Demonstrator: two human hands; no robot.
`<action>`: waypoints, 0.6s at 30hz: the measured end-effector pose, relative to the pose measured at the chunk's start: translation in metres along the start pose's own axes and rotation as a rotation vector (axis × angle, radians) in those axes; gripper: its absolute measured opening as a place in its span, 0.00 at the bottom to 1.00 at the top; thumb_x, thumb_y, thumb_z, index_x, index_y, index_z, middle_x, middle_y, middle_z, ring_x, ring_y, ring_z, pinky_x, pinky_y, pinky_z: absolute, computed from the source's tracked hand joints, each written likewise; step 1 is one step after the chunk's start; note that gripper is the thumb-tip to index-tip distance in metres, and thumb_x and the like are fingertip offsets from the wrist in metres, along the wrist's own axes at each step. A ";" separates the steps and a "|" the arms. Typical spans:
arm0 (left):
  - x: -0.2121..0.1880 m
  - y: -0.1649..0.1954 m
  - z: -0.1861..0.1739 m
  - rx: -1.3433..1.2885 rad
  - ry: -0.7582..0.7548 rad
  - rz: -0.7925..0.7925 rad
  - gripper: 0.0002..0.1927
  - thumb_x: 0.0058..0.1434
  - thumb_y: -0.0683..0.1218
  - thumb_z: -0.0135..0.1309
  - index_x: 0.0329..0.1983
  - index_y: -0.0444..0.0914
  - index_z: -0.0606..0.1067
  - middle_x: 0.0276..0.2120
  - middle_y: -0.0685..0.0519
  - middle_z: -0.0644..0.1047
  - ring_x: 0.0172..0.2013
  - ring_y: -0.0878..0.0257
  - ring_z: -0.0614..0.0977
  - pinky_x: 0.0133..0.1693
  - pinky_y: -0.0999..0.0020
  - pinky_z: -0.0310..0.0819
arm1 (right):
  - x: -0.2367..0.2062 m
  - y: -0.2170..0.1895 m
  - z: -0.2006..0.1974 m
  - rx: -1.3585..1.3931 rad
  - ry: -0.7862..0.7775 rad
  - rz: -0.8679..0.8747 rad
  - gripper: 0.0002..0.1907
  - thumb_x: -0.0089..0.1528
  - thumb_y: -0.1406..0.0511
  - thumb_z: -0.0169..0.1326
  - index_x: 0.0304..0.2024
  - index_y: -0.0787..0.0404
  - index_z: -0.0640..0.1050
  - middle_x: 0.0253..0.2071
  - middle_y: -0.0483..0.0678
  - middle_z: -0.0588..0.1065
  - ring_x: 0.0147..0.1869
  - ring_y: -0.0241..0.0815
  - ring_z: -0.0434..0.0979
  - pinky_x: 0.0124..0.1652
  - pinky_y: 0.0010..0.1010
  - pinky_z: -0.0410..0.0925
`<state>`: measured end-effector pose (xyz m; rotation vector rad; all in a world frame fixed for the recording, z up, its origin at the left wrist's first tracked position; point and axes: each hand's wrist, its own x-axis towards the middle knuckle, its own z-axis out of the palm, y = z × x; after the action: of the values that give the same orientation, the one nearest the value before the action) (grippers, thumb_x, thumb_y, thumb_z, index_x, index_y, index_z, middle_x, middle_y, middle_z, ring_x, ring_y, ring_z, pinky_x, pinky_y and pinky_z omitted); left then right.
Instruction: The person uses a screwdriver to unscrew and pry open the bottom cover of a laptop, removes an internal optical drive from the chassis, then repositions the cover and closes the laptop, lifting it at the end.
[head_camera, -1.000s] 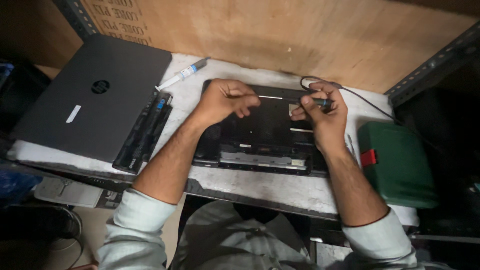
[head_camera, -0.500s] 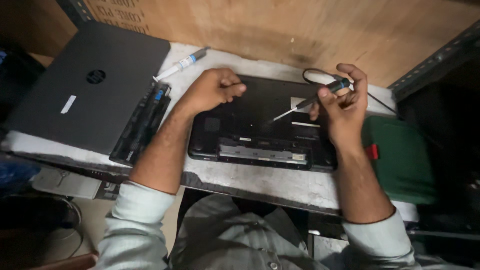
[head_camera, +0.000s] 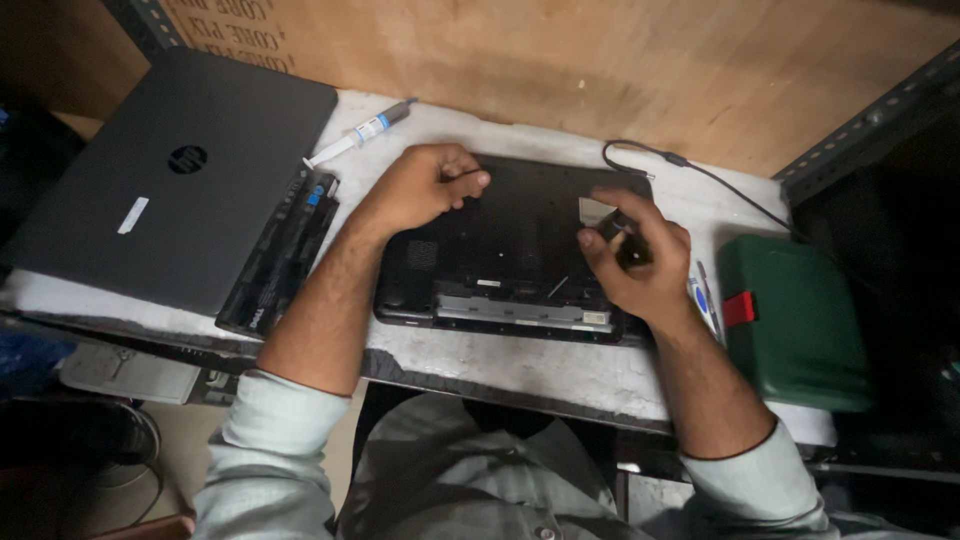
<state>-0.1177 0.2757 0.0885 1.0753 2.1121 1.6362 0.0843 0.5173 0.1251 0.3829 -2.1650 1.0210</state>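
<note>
A closed grey laptop (head_camera: 170, 180) with a white label strip lies at the counter's (head_camera: 520, 365) left, a battery pack (head_camera: 280, 250) beside it. The left hand (head_camera: 425, 185), curled closed, rests on the upturned black laptop (head_camera: 510, 250); the right hand (head_camera: 635, 260) pinches a screwdriver (head_camera: 590, 255) there. The green case (head_camera: 795, 320) is shut.

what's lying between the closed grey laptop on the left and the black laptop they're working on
In the head view, a long black battery pack lies between the closed grey laptop and the upturned black laptop. The left hand rests on that laptop.
</note>
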 end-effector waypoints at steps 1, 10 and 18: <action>0.000 0.001 0.000 0.007 0.001 -0.002 0.11 0.67 0.47 0.59 0.38 0.33 0.78 0.30 0.53 0.82 0.30 0.68 0.81 0.33 0.71 0.78 | 0.001 -0.001 0.000 -0.019 0.000 -0.033 0.19 0.65 0.73 0.63 0.58 0.65 0.76 0.32 0.43 0.76 0.32 0.25 0.70 0.33 0.18 0.63; 0.000 0.005 0.000 0.058 0.011 0.011 0.10 0.66 0.46 0.60 0.37 0.33 0.78 0.29 0.53 0.82 0.28 0.68 0.81 0.32 0.71 0.77 | 0.001 0.001 0.002 -0.080 -0.005 -0.020 0.22 0.61 0.73 0.65 0.57 0.63 0.78 0.28 0.42 0.74 0.27 0.25 0.69 0.29 0.18 0.62; -0.001 0.007 0.001 0.076 0.027 0.015 0.10 0.66 0.46 0.60 0.36 0.33 0.78 0.27 0.53 0.81 0.27 0.68 0.80 0.31 0.71 0.75 | 0.004 -0.003 0.002 -0.066 -0.042 -0.045 0.22 0.61 0.73 0.66 0.58 0.63 0.78 0.29 0.42 0.75 0.28 0.26 0.71 0.29 0.21 0.64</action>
<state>-0.1138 0.2769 0.0940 1.1007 2.2044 1.5982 0.0821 0.5135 0.1283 0.4235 -2.2119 0.9215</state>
